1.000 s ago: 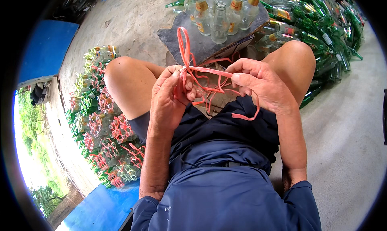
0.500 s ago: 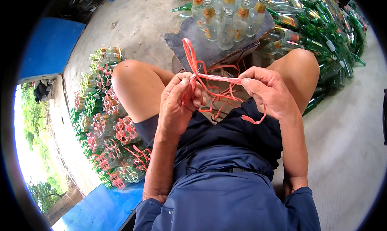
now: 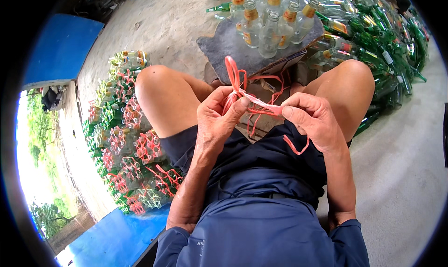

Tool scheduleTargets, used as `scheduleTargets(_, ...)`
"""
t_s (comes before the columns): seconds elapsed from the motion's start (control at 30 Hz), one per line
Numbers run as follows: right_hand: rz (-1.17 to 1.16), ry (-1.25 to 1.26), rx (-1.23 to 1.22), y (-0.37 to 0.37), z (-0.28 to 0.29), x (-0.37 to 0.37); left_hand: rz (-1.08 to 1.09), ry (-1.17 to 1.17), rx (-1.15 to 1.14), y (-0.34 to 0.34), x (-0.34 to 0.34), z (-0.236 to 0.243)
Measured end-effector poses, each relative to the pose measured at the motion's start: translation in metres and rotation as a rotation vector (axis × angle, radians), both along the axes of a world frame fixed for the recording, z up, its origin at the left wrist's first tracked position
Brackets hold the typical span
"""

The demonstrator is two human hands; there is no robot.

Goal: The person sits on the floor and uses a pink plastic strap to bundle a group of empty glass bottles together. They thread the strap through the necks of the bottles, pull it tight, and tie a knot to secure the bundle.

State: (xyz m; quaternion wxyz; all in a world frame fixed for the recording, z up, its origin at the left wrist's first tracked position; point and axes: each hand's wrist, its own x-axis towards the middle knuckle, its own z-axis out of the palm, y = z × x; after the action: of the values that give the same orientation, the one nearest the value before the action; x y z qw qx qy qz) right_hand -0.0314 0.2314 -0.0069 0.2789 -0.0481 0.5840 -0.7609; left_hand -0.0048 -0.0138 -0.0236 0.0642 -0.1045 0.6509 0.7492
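Between my knees, both hands hold a length of red plastic twine [image 3: 260,103]. My left hand [image 3: 217,110] pinches it at a gathered knot, from which a loop stands up. My right hand [image 3: 310,115] grips the twine a short way to the right, with a loose end hanging below the fingers. The stretch between the hands runs nearly straight, sloping slightly down to the right. More red strands dangle behind and under the hands. Beyond them, several clear glass bottles [image 3: 268,36] with yellow-orange neck labels stand upright on a dark board [image 3: 217,45].
To the left are many bottles [image 3: 123,141] bundled with red and yellow-green twine. A large heap of loose green and clear bottles [image 3: 373,43] lies at the far right. Blue panels [image 3: 63,48] show at far left and lower left. Concrete floor [image 3: 396,173] extends at right.
My left hand has turned, its thumb now pressing along the twine nearer the right hand. The twine between the hands now slopes more. The whole view has shifted slightly.
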Motion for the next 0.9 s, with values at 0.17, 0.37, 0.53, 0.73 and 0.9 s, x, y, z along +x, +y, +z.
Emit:
scheduleTargets(0.17,0.006,0.008,0.054,0.0,0.0,0.004,-0.005,0.026,-0.083,0.002,0.0,0.003)
scheduleTargets(0.37,-0.005,0.128,0.142,0.0,-0.006,0.008,-0.016,0.056,-0.171,0.004,-0.001,0.006)
scheduleTargets(0.53,0.012,0.193,0.213,0.002,-0.004,0.009,-0.076,0.073,-0.27,0.001,-0.001,0.001)
scheduleTargets(0.73,0.018,0.161,0.194,0.004,-0.001,0.012,-0.126,0.027,-0.443,-0.003,0.0,-0.001)
scheduleTargets(0.9,0.054,0.165,0.238,0.002,0.003,0.013,-0.103,0.031,-0.369,-0.002,0.001,-0.001)
